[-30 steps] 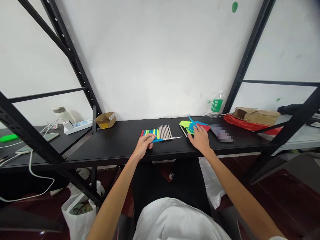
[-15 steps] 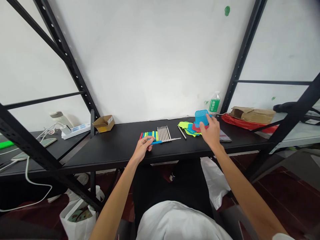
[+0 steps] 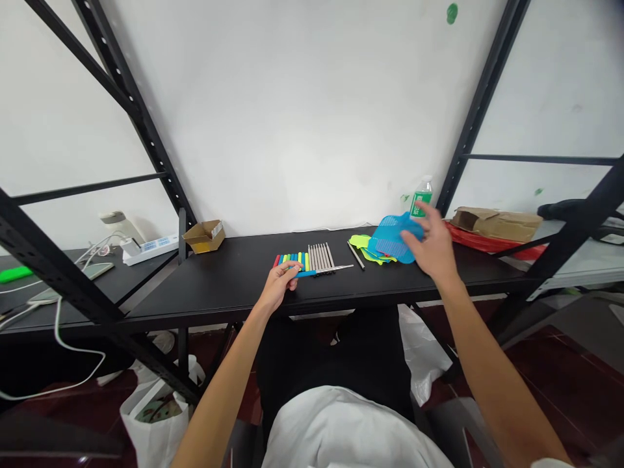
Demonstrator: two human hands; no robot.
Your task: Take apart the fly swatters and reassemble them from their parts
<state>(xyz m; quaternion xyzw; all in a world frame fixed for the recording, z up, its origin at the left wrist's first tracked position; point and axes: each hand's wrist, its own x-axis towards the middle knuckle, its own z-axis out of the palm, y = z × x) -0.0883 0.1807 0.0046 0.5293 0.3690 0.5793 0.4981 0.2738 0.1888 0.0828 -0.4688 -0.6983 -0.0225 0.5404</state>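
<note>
My left hand (image 3: 281,286) is closed around the blue grip of a thin metal rod (image 3: 334,269), which points right across the table. It looks like a telescopic fly swatter handle. My right hand (image 3: 433,246), slightly blurred, has its thumb and fingers spread apart at the right edge of a blue mesh swatter head (image 3: 394,237). That head covers much of a pile with yellow-green heads (image 3: 359,241) and a bit of red beneath. Beyond my left hand lies a row of handles with red, blue and yellow grips (image 3: 306,259) and silver rods (image 3: 320,256).
A single dark-ended rod (image 3: 355,255) lies left of the pile. Behind my right hand stands a water bottle (image 3: 423,194). An open cardboard box (image 3: 205,238) sits at the left of the black table (image 3: 195,286). A brown carton (image 3: 494,224) rests on red plastic at right.
My right hand has moved right and its fingers have spread. The blue swatter head has turned flatter and now covers the red one. My left hand keeps hold of its handle.
</note>
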